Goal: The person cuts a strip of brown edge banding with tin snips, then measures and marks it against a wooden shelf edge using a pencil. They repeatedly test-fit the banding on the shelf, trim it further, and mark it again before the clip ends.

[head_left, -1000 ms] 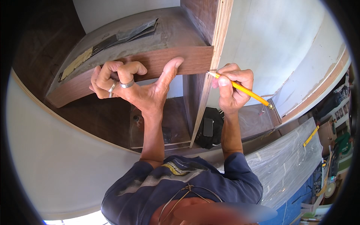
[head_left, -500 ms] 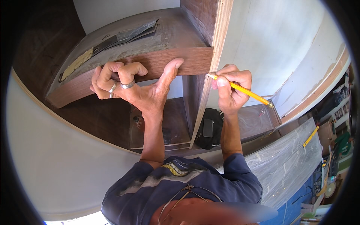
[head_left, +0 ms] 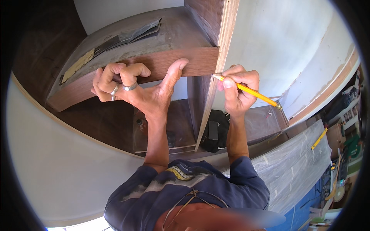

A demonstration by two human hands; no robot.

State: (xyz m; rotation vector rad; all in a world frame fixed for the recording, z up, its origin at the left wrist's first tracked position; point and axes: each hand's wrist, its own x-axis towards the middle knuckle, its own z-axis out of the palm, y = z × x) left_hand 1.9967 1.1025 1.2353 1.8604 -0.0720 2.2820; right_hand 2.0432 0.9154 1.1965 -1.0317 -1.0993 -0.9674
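My left hand [head_left: 138,88] is on the brown wood edge strip [head_left: 202,60] of a shelf, fingers bent and thumb pressed on its face; two fingers wear rings. The pencil [head_left: 250,91] is yellow, held between the fingers of my right hand [head_left: 241,90]. Its tip is at the pale plywood edge [head_left: 226,23] of an upright panel, just below the strip's right end. On the dusty shelf top [head_left: 177,30] lie dark thin offcuts [head_left: 133,32] and a pale yellowish piece [head_left: 77,65].
Below, by the upright panel, sit a black bag [head_left: 212,142] and a dark phone-like slab [head_left: 213,130]. A white wall [head_left: 277,42] is at right. Plastic sheeting [head_left: 281,169], a yellow level [head_left: 319,138] and clutter lie at lower right. A pale curved panel [head_left: 58,165] is at left.
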